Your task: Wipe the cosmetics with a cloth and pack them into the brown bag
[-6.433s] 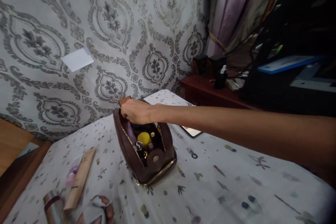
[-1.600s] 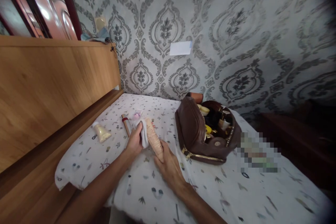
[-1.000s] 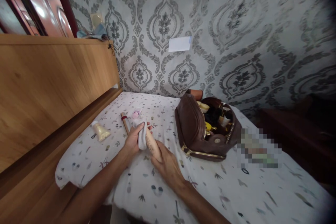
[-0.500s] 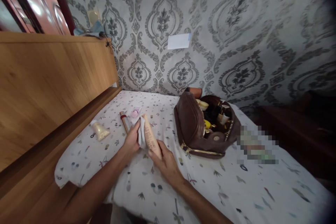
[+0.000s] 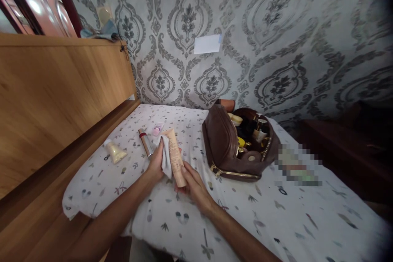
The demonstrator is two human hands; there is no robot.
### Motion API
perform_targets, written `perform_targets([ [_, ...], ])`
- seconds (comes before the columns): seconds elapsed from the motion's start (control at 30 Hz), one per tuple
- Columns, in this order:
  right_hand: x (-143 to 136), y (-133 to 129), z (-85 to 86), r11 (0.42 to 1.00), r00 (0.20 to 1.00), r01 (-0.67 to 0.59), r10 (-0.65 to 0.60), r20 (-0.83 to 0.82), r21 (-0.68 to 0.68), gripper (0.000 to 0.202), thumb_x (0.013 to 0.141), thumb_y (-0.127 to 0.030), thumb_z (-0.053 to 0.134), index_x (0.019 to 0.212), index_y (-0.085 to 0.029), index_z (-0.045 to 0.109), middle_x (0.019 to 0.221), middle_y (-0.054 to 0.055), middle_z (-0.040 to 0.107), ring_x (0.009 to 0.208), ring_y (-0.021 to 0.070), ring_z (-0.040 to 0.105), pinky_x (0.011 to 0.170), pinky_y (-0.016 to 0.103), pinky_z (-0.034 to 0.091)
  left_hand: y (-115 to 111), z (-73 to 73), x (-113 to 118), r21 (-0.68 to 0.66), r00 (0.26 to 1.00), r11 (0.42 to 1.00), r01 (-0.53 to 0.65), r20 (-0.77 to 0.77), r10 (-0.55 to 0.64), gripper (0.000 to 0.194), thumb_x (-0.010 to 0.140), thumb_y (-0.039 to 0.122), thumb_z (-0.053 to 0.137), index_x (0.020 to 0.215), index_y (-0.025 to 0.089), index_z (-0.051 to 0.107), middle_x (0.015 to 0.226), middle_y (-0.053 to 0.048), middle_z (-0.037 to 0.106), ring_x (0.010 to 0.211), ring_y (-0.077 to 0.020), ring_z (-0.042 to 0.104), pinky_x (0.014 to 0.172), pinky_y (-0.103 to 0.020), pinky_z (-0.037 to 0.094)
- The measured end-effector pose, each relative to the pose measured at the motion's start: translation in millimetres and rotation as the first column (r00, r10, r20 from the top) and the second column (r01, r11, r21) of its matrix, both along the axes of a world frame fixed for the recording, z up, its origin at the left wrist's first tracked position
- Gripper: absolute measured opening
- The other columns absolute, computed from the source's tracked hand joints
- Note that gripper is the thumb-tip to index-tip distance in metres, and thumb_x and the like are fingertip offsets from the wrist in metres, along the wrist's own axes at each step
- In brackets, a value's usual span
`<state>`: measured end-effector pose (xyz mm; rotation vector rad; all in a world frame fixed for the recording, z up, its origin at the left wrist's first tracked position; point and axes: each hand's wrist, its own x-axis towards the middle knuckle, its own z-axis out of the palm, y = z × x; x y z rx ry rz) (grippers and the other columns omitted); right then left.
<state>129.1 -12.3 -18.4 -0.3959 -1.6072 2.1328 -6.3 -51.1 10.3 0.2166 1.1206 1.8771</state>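
Observation:
A peach-coloured squeeze tube (image 5: 175, 157) with small print is held between my hands, its capped end toward me. My right hand (image 5: 194, 184) is closed around the cap end. My left hand (image 5: 157, 162) grips a pale grey cloth (image 5: 166, 159), which lies against the tube's left side. Just left of that hand, a silver and gold tube with a red band (image 5: 145, 143) rests on the printed sheet (image 5: 196, 229). Beyond it lies a small pink and white packet (image 5: 157, 129). A cream-filled tube with a white cap (image 5: 115, 152) is farther left.
An open brown leather toiletry bag (image 5: 219, 143) full of cosmetics stands to the right. Past it is a pixelated patch (image 5: 297, 166). A wooden board (image 5: 61, 98) rises along the left side, and a patterned wall (image 5: 190, 69) closes off the back.
The peach tube has turned so its printed face shows more, and my right hand has shifted lower on it. The silver and gold tube is now less covered by my left hand.

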Motion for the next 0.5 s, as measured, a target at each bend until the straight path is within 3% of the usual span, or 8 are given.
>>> perform_targets([
  [0.1,-4,3,-6.7,0.995,0.998,0.007,-0.014,-0.064,-0.099,0.050,0.085,-0.062,0.059,0.116,-0.022,0.062,0.069,0.000,0.060,0.051,0.0127,0.054,0.041,0.023,0.033,-3,0.8,4,-0.040,0.983,0.985,0.169,-0.071,-0.172,0.070,0.068,0.075,0.065,0.091,0.009,0.070,0.064,-0.009,0.071,0.050,-0.0209,0.067,0.038,-0.026,0.047],
  [0.23,-4,8,-10.4,0.993,0.995,0.043,-0.052,-0.086,-0.105,0.051,0.086,-0.059,0.062,0.124,-0.025,0.060,0.077,0.002,0.064,0.057,0.0144,0.058,0.044,0.024,0.037,-8,1.7,12,-0.065,0.919,0.945,0.322,-0.219,-0.328,0.065,0.058,0.058,0.081,0.102,0.012,0.069,0.060,-0.005,0.069,0.034,-0.0180,0.058,0.028,-0.024,0.040],
  [0.3,-4,8,-10.5,0.993,0.995,0.047,-0.057,-0.086,-0.110,0.052,0.086,-0.058,0.061,0.127,-0.025,0.059,0.080,0.003,0.066,0.059,0.0151,0.060,0.046,0.025,0.039,-9,1.0,14,-0.068,0.917,0.953,0.296,-0.259,-0.303,0.064,0.057,0.054,0.083,0.104,0.012,0.068,0.055,-0.003,0.067,0.032,-0.0178,0.057,0.028,-0.024,0.039],
  [0.5,-4,6,-6.5,0.986,0.995,0.001,-0.018,-0.103,-0.169,0.057,0.083,-0.061,0.064,0.127,-0.025,0.059,0.092,0.005,0.068,0.066,0.0166,0.063,0.051,0.026,0.042,-5,-1.2,12,-0.126,0.947,0.976,0.180,-0.246,-0.207,0.073,0.061,0.076,0.068,0.090,0.009,0.069,0.051,-0.005,0.065,0.030,-0.0176,0.054,0.027,-0.027,0.039],
])
